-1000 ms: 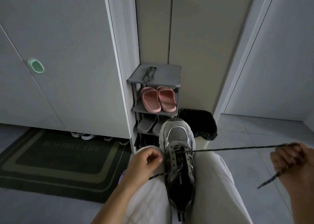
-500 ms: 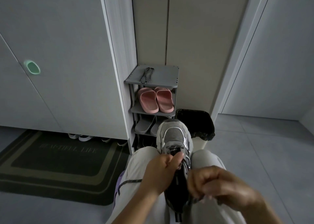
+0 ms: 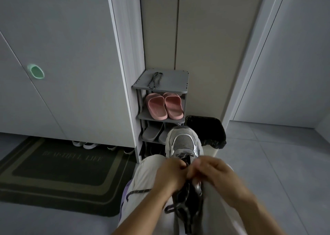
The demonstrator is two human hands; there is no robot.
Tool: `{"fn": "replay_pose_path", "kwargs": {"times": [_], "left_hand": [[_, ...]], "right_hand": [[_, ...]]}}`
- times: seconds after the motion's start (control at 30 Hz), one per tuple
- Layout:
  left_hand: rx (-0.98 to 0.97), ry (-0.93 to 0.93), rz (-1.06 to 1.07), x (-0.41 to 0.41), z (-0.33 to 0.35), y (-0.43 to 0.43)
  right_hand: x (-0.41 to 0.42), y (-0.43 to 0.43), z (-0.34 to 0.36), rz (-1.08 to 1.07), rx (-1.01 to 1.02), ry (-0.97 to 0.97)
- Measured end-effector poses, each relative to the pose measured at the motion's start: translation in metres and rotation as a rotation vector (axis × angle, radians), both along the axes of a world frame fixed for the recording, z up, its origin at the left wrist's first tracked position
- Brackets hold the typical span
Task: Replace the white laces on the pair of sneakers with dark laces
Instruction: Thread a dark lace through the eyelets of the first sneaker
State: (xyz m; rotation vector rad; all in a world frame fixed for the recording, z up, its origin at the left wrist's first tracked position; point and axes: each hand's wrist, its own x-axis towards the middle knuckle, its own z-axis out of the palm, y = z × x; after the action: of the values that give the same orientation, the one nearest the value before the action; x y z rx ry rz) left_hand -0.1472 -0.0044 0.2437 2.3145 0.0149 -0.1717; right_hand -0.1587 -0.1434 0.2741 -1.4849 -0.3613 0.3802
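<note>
A grey and silver sneaker [image 3: 184, 142] stands toe-up between my knees, clamped by my pale trousers. A dark speckled lace [image 3: 185, 159] runs through its eyelets. My left hand [image 3: 169, 176] and my right hand [image 3: 214, 174] meet over the shoe's tongue, fingers curled, pinching the lace near the eyelets. One loose lace end [image 3: 138, 192] trails over my left thigh; more lace hangs below my wrists [image 3: 180, 204]. A second dark lace [image 3: 155, 80] lies folded on top of the shoe rack. The eyelets under my fingers are hidden.
A grey shoe rack [image 3: 178, 82] stands ahead with pink slippers [image 3: 164, 106] and grey slippers [image 3: 151, 133]. A black-lined bin [image 3: 207, 129] is right of it. A dark doormat [image 3: 59, 172] lies left, below a cupboard with shoes [image 3: 89, 144] under it.
My right hand came in from far right, where it had pulled the lace taut, and now meets the left hand over the shoe. The lace has gone slack.
</note>
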Motion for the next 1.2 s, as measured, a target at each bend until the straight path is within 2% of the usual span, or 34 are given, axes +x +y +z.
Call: {"fn": "replay_pose_path", "kwargs": {"times": [0.03, 0.1, 0.17, 0.23, 0.33, 0.4, 0.5, 0.6, 0.67, 0.7, 0.77, 0.8, 0.87, 0.93, 1.0, 1.07, 1.13, 1.2], "left_hand": [[-0.110, 0.020, 0.018, -0.001, -0.001, 0.002], [-0.340, 0.015, 0.088, -0.007, -0.004, 0.007], [-0.493, -0.010, 0.163, -0.015, -0.004, 0.014], [-0.638, 0.044, 0.220, -0.021, -0.002, 0.019], [-0.781, 0.173, 0.202, -0.025, -0.001, 0.024], [-0.729, 0.169, 0.150, -0.027, 0.001, 0.025], [-0.651, 0.088, 0.178, -0.025, 0.002, 0.030], [-0.567, 0.090, 0.158, -0.026, 0.000, 0.044], [-0.444, 0.107, 0.136, -0.025, -0.004, 0.056], [-0.293, 0.074, 0.124, -0.025, -0.006, 0.062], [0.046, -0.078, 0.121, -0.024, -0.004, 0.066], [0.094, -0.198, 0.131, -0.025, 0.001, 0.060], [-0.140, -0.348, 0.085, -0.029, 0.016, 0.034], [-0.278, -0.331, -0.096, -0.034, 0.022, -0.003], [-0.359, -0.146, -0.322, -0.042, 0.020, -0.037], [-0.564, 0.038, -0.441, -0.048, 0.013, -0.053], [-0.654, 0.102, -0.428, -0.048, 0.007, -0.049], [-0.634, 0.100, -0.282, -0.045, 0.003, -0.033]], "right_hand": [[0.008, -0.006, -0.006, -0.202, -0.084, -0.012], [0.020, -0.010, -0.015, -0.374, -0.306, -0.075], [0.018, -0.004, -0.015, -0.312, -0.519, -0.174], [0.009, 0.009, -0.006, -0.213, -0.694, -0.262], [0.006, 0.025, -0.004, -0.221, -0.822, -0.237], [0.009, 0.030, -0.011, -0.232, -0.660, -0.096], [0.016, 0.024, -0.016, -0.377, -0.205, 0.243], [0.020, 0.001, -0.010, -0.268, 0.168, 0.552], [0.023, -0.021, -0.002, -0.181, 0.377, 0.595], [0.026, -0.033, 0.004, -0.180, 0.451, 0.563], [0.028, -0.054, 0.018, -0.189, 0.494, 0.441], [0.030, -0.059, 0.023, -0.185, 0.480, 0.387], [0.032, -0.057, 0.028, -0.141, 0.489, 0.338], [0.034, -0.043, 0.031, -0.054, 0.566, 0.319], [0.037, -0.034, 0.035, 0.016, 0.659, 0.297], [0.041, -0.037, 0.040, 0.023, 0.739, 0.283], [0.045, -0.048, 0.041, -0.108, 0.726, 0.289], [0.047, -0.060, 0.036, -0.261, 0.605, 0.329]]}}
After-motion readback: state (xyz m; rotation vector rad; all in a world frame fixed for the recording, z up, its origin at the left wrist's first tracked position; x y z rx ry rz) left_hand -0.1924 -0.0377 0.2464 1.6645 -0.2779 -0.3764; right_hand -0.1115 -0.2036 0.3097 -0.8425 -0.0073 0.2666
